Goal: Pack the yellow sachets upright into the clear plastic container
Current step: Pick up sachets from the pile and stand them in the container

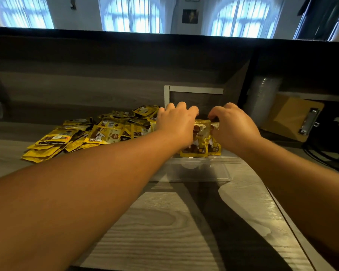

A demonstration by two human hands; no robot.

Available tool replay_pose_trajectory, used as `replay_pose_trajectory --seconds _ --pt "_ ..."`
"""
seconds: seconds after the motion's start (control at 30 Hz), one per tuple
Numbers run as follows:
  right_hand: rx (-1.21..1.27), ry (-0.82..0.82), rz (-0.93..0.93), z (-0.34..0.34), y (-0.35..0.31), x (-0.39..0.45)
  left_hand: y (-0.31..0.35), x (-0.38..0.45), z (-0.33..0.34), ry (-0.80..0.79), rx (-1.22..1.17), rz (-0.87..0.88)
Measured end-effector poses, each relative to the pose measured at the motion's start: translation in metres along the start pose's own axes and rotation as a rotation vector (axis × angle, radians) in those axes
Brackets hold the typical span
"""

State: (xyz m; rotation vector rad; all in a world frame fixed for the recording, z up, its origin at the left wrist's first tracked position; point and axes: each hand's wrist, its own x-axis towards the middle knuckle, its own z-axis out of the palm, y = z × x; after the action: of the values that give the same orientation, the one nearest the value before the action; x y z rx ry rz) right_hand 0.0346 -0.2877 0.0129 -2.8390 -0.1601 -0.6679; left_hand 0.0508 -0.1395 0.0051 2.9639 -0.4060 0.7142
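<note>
My left hand [176,124] and right hand [233,126] pinch upright sachets [201,141] in the container [194,171]; letting go early could topple them.

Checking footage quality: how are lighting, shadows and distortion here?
Head view: windows blown out bluish, the shelf beneath dark; both arms cast hard shadows on the table; wide-angle stretches the forearms; clear container faint, sachets slightly soft.
</note>
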Motion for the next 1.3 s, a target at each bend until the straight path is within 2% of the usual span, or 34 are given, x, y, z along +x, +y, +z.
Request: replay_pose_trajectory --seconds 0.17,0.27,0.43,0.53,0.6,0.73,0.83,0.9,1.0,1.13,1.2,1.3 --pt "0.145 0.103 -0.044 -0.014 -0.040 -0.014 -0.035 -0.023 -0.024 0.123 -0.119 -0.095" --pt "0.252 0.117 -0.092 -0.016 -0.083 -0.027 -0.072 -0.053 -0.033 0.137 -0.116 -0.154" --pt "0.408 0.048 -0.235 -0.001 -0.162 -0.063 -0.141 -0.114 -0.028 0.001 -0.049 -0.281" --pt "0.355 -0.062 -0.321 0.017 -0.199 -0.070 -0.166 -0.145 -0.021 -0.086 -0.029 -0.346" --pt "0.338 -0.131 -0.312 0.034 -0.213 -0.073 -0.173 -0.163 -0.013 -0.073 -0.058 -0.400" --pt "0.230 -0.128 -0.224 0.083 -0.215 -0.083 -0.180 -0.176 0.003 -0.022 -0.192 -0.423" --pt "0.241 -0.273 -0.084 0.103 -0.207 -0.081 -0.182 -0.172 0.007 0.026 -0.230 -0.416" --pt "0.261 -0.289 -0.075 0.107 -0.201 -0.078 -0.182 -0.171 0.007 0.044 -0.249 -0.408" --pt "0.253 -0.313 -0.086 0.106 -0.200 -0.078 -0.184 -0.169 0.004 0.136 -0.334 -0.429" --pt "0.181 -0.272 -0.099 0.100 -0.201 -0.081 -0.188 -0.169 0.002 0.421 -0.588 -0.440" --pt "0.129 -0.251 -0.142 0.096 -0.204 -0.082 -0.190 -0.170 -0.001 0.526 -0.698 -0.512" --pt "0.105 -0.248 -0.209 0.092 -0.208 -0.083 -0.198 -0.167 -0.002 0.573 -0.898 -0.711"
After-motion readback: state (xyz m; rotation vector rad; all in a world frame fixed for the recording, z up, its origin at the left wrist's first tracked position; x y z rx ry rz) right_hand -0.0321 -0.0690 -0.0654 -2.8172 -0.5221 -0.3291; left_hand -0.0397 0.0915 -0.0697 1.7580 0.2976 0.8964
